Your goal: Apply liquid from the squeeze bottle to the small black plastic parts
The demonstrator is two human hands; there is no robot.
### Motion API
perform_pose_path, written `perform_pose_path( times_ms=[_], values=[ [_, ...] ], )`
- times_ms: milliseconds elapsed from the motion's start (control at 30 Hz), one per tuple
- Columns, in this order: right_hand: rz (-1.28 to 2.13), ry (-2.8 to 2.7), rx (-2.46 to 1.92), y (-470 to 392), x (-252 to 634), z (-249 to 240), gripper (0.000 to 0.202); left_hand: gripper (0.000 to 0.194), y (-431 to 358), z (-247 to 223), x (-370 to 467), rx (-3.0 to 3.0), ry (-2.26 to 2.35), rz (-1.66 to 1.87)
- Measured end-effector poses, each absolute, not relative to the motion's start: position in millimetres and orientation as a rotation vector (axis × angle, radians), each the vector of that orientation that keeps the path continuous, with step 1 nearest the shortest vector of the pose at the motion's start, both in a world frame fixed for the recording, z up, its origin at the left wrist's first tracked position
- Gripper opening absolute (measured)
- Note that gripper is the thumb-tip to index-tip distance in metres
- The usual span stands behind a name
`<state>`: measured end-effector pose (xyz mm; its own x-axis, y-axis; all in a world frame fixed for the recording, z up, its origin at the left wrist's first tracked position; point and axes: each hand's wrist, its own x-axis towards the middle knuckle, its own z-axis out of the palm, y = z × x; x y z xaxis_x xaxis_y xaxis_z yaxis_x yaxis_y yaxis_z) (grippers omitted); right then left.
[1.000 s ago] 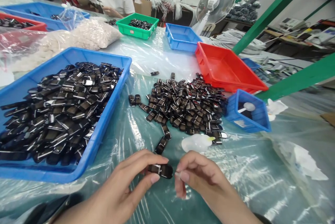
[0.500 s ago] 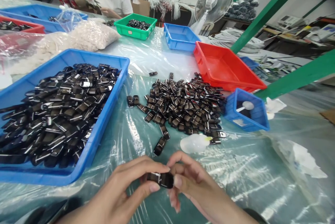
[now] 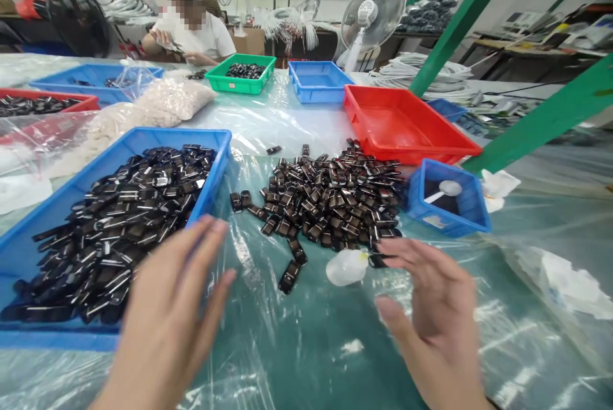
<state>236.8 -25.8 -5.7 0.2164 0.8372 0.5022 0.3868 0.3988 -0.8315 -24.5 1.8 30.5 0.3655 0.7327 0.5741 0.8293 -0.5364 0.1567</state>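
Observation:
My left hand [image 3: 175,292] is over the right edge of the large blue bin [image 3: 221,170], fingers stretched out and holding nothing that I can see. Inside that bin lie many glossy black plastic pieces [image 3: 127,221]. To the right, my right hand [image 3: 433,308] hovers with thumb and fingers apart. Its fingertips are close to a dark piece [image 3: 377,261] at the near edge of a heap of small black-brown pieces [image 3: 330,196]. A translucent squeeze bottle [image 3: 345,267] with a yellowish tip lies between my hands. Two pieces [image 3: 290,276] lie nearer me, beside the heap.
A small blue box [image 3: 462,221] with a white spoon [image 3: 443,189] stands right of the heap. Behind are a red tray [image 3: 407,122], a blue tray [image 3: 320,87] and a green tray [image 3: 239,82]. Green posts [image 3: 541,119] rise at right. A person [image 3: 205,36] sits across the table.
My hands held a small black piece together; now they are apart, left hand toward the large bin, right hand toward the heap. The piece is no longer seen in them. The view has tilted up.

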Motion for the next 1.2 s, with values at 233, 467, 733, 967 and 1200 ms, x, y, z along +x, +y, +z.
perform_pose_path(
  times_ms=[233,467,733,967,1200],
  values=[
    [0.933,-1.510,-1.455,-12,235,-28,0.026,0.047,-5,-10,31,-2.684,-1.239,-0.663],
    [0.961,-1.541,-1.485,-16,240,-26,0.027,0.031,10,-22,27,-3.001,-1.424,-0.779],
    [0.923,-1.526,-1.499,-14,240,-22,0.032,0.023,1,-9,18,-3.222,-1.818,-1.001],
    [0.863,-1.627,-1.526,-14,238,-16,0.030,0.010,-2,-6,16,-3.114,-2.344,-1.369],
    [0.819,-1.645,-1.510,-14,237,-17,0.029,0.027,-2,3,16,-3.301,-2.356,-1.727]
  ],
)
